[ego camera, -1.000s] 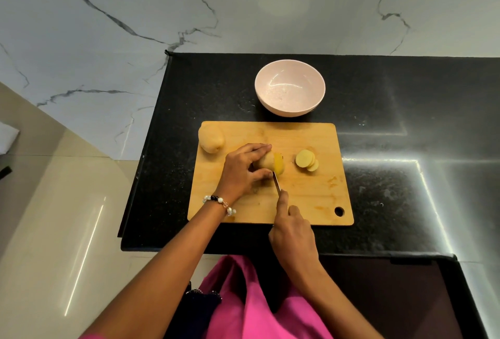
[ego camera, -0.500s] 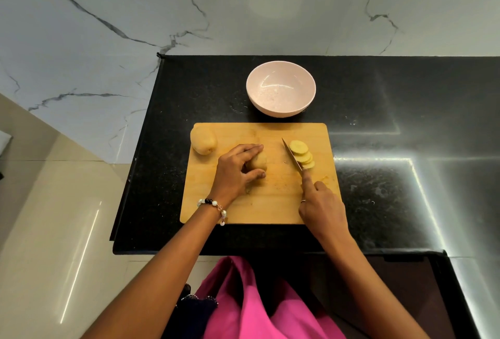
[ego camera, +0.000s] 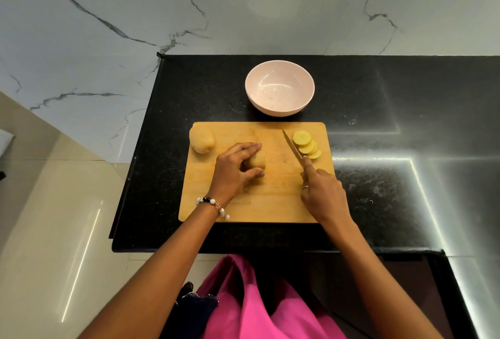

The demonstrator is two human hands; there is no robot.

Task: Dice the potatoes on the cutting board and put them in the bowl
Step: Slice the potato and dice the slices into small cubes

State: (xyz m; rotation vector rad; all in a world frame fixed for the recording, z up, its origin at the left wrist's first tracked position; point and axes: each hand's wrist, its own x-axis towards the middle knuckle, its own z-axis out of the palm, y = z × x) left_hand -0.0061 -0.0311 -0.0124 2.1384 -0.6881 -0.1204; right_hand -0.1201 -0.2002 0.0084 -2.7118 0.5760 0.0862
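**spudfan:** While the whole potato (ego camera: 202,142) is sitting untouched at the far left corner of the cutting board (ego camera: 251,207), the left hand (ego camera: 234,173) is curling over the half-cut potato (ego camera: 257,162) near the middle, fingers on top and thumb tucked in front of it. Is that grip looking okay to you?

**knifenerd:** Looks decent to me. Fingertips are wrapping the far side and the cut end is poking out to the right of them, so there's bare potato for the blade. I'd be keeping those tips curled back behind the knuckles as the piece is getting short, it'll want to roll.

**spudfan:** And moving right?

**knifenerd:** The knife (ego camera: 292,147) is lying angled, its tip pointing away, just beside the fanned slices (ego camera: 307,144); can't tell if it's touching them. The right hand (ego camera: 323,195) is gripping the handle, index finger stretched along the top. It's well apart from the held potato right now.

**spudfan:** Bowl?

**knifenerd:** The bowl (ego camera: 279,111) is sitting just behind the board, nothing in it. These are rounds, not dice, so I'm guessing stacking and cross-cutting is coming before anything goes in.
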